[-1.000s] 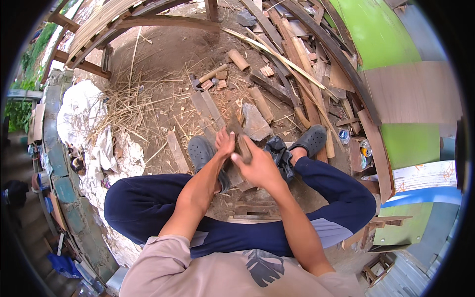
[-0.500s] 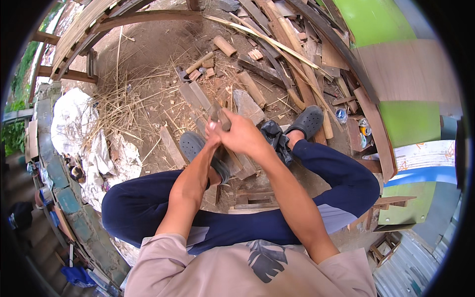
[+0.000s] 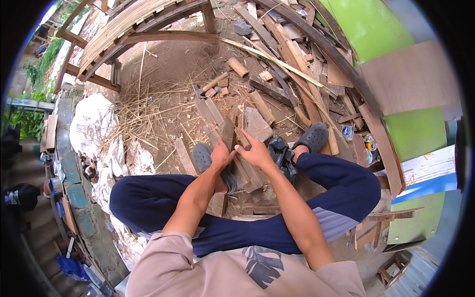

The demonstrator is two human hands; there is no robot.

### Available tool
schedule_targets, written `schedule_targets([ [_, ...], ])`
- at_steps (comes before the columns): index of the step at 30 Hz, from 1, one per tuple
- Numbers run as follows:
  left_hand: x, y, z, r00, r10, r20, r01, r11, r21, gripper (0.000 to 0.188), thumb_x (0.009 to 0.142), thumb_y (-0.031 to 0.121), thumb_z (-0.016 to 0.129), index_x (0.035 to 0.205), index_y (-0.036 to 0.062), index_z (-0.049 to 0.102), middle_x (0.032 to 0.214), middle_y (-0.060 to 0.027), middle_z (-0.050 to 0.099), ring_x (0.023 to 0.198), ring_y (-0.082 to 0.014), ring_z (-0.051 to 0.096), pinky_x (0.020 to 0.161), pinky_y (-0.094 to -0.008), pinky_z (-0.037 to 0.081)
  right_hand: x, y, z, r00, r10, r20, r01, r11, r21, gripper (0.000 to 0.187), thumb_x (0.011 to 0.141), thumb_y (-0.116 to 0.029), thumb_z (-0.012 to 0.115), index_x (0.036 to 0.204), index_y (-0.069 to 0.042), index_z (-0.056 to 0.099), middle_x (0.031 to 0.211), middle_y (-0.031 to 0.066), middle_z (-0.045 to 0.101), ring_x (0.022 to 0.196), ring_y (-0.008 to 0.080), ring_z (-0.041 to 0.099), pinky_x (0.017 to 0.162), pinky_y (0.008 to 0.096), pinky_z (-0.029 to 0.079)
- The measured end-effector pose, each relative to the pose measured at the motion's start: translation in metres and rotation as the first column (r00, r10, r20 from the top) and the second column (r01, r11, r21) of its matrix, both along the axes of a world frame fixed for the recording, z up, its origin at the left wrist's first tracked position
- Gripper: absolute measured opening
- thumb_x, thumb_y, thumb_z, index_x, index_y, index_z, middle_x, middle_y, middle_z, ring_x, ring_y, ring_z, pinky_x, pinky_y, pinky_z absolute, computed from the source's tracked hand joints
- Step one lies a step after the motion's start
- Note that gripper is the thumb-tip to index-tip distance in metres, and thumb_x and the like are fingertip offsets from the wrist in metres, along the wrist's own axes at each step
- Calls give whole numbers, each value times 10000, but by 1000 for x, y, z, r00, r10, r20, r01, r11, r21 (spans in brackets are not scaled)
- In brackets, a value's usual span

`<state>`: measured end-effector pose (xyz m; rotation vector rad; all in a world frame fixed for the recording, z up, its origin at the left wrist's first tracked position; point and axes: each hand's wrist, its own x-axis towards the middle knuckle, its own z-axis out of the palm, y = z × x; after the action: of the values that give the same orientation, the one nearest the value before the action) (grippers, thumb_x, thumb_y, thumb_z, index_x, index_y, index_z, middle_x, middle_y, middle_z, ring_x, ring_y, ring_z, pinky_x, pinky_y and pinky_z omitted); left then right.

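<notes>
On the left lies a crumpled white plastic sheet (image 3: 91, 131) with a scatter of dry straw-coloured bamboo slivers (image 3: 148, 111) on the bare dirt ground (image 3: 168, 64) beside it. The left hand (image 3: 221, 157) sits just left of centre, its fingers closed round the lower part of a narrow brown wooden slat (image 3: 228, 134) that stands roughly upright between the knees, above a grey rubber clog (image 3: 203, 156). Just right of it, the right hand (image 3: 256, 152) has its fingers wrapped about a short brown wooden piece (image 3: 242, 139) touching the slat. To work it cleanly, I would judge the left grip should stay low and firm, with fingertips clear of the contact point. A second dark grey clog (image 3: 312, 137) and stacked offcut planks (image 3: 297, 59) lie right.
</notes>
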<state>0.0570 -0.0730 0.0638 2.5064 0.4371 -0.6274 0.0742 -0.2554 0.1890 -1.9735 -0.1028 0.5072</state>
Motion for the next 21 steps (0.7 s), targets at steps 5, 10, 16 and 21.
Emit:
schedule_targets([
  [5, -1, -5, 0, 1000, -1, -25, 2, 1000, 10, 848, 776, 311, 811, 1359, -37, 303, 1255, -319, 559, 1146, -467, 592, 963, -501, 501, -9, -7, -8, 990, -134, 35, 130, 987, 90, 665, 880, -365, 703, 1428, -49, 494, 1203, 247, 664, 1156, 350, 641, 982, 381, 479],
  [10, 10, -4, 6, 998, -61, 17, 59, 996, 70, 883, 780, 284, 796, 1416, -33, 271, 1247, -324, 560, 1134, -466, 599, 955, -501, 506, -5, -20, -4, 971, -199, -132, 220, 960, 171, 612, 904, -354, 697, 1407, -51, 528, 1039, 151, 644, 939, 251, 616, 831, 334, 455],
  [16, 10, 2, 2, 990, -138, 12, 137, 988, 76, 952, 772, 285, 797, 1470, -27, 231, 1258, -315, 552, 1152, -456, 588, 960, -495, 506, -17, -19, -36, 934, -152, 324, 148, 988, 39, 644, 904, -336, 708, 1446, -66, 487, 850, 148, 701, 724, 256, 687, 654, 343, 528],
  [21, 3, 1, -3, 989, -128, 76, 125, 991, 35, 859, 819, 454, 721, 1428, -34, 361, 1268, -270, 571, 1183, -416, 578, 997, -493, 464, -28, -3, -3, 999, -42, 16, 44, 992, -120, 681, 888, -334, 699, 1430, 4, 465, 1164, 283, 660, 1091, 395, 659, 908, 395, 521],
])
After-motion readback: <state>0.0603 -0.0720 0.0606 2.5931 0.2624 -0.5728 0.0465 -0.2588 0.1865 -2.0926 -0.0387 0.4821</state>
